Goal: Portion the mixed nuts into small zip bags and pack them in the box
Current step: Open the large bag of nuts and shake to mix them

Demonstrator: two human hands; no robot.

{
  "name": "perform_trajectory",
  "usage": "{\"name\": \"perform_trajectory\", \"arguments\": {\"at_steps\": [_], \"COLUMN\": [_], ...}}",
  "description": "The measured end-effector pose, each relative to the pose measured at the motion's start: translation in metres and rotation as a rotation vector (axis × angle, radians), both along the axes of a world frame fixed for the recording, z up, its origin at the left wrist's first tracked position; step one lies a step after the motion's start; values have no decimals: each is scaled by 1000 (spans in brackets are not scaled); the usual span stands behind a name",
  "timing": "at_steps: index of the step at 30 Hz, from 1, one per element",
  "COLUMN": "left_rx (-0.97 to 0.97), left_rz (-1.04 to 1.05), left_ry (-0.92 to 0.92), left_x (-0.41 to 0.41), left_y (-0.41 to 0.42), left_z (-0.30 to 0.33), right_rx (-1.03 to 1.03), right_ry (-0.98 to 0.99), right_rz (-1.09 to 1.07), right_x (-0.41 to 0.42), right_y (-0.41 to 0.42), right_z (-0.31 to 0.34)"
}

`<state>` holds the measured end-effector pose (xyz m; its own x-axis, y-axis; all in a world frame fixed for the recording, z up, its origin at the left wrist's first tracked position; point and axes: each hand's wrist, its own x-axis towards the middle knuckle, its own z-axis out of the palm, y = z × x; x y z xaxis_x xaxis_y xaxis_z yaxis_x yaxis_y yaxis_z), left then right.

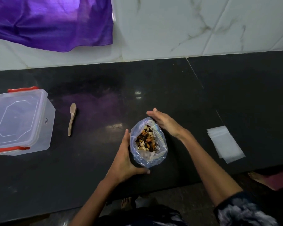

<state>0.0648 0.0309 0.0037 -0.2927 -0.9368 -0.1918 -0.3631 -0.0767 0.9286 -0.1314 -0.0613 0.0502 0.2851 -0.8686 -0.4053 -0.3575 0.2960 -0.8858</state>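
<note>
left hand [124, 158] cups nut bag [148, 142] | right hand [164, 122] spread flat, seemingly touching bag rim

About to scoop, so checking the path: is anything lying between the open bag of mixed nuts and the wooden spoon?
Nothing visible does. Only bare dark countertop lies between the bag of mixed nuts and the wooden spoon. The left hand holds the bag's near side.

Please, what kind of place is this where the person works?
Probably a home kitchen: a dark polished stone counter against a white marble-patterned tiled wall, with a lidded plastic food box and a small spoon on it.
</note>
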Motion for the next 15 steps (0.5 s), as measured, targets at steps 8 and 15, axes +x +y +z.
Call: {"name": "perform_trajectory", "arguments": {"at_steps": [8,15], "left_rx": [-27,-159], "left_rz": [-90,-100], "left_ry": [14,112], "left_x": [0,-44], "left_y": [-11,-6], "left_z": [7,25], "right_rx": [168,-75], "right_ry": [19,164], "right_rz": [-185,-327], "right_x": [-14,-33], "right_y": [69,81], "right_z": [-2,29]}}
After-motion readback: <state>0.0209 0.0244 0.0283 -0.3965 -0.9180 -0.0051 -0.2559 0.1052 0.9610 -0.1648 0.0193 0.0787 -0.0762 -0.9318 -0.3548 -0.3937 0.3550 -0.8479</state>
